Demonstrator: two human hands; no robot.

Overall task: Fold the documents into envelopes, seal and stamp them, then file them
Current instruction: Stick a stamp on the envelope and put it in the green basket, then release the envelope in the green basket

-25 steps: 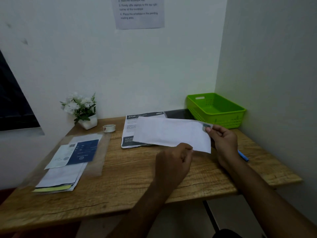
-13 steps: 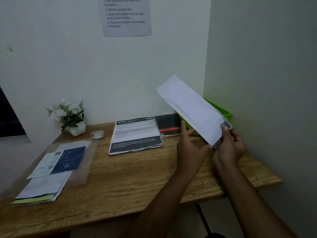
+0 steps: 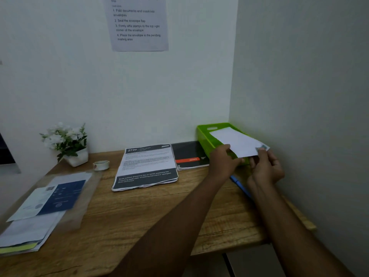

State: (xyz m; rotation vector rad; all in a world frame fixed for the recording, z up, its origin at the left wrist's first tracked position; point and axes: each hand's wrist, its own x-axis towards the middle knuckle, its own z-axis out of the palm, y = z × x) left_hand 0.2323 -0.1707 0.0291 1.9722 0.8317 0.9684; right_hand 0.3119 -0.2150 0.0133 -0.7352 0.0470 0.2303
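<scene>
A white envelope [image 3: 235, 140] with a small stamp [image 3: 262, 147] at its near right corner lies tilted over the green basket [image 3: 203, 134] in the back right corner of the wooden desk [image 3: 159, 212]. My left hand [image 3: 223, 159] holds the envelope's near left edge. My right hand [image 3: 266, 166] pinches its near right corner by the stamp. The far end of the envelope is inside the basket.
A printed document stack [image 3: 146, 166] and a black booklet [image 3: 189, 154] lie mid-desk. A tape roll [image 3: 101, 164] and a potted white flower [image 3: 67, 144] stand at the back left. Papers under plastic [image 3: 46, 204] sit at the left. A blue pen [image 3: 240, 185] lies beneath my hands.
The envelope went from flat in front of me, up on a slant, then down over the green basket. Both hands moved right and back with it.
</scene>
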